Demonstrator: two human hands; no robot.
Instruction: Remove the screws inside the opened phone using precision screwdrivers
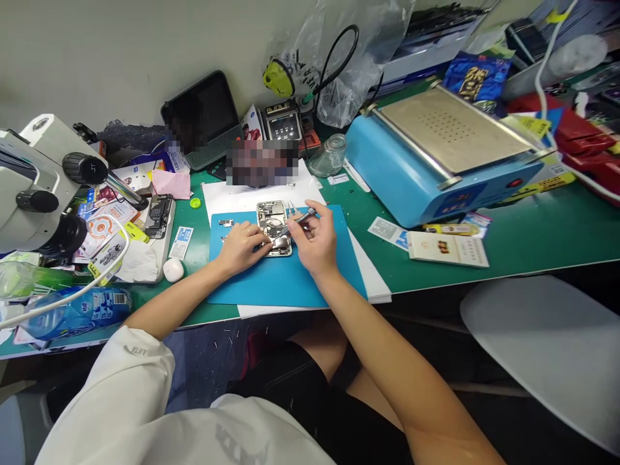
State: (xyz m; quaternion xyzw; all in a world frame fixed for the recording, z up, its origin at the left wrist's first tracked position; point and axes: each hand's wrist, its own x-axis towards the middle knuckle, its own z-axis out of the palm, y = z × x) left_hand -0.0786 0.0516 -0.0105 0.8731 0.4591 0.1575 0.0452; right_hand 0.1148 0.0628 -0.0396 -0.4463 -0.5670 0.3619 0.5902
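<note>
When handling the opened phone [272, 221], toward 11 o'clock on the blue mat [271, 284], expect light, stiff frame, probably fragile innards; grip by edges. Note left hand [239, 248] touching at 8 o'clock, with unclear pinch; right hand [317, 244] clamped on slim tool [304, 216], blocking 4. Mind loose parts [225, 223] at 9, glass jar [329, 155] at 1.

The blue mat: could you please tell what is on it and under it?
On the blue mat lie an opened phone and small parts; white paper shows from beneath. The left hand hides some of its surface; the mat covers the rest underneath.
</note>
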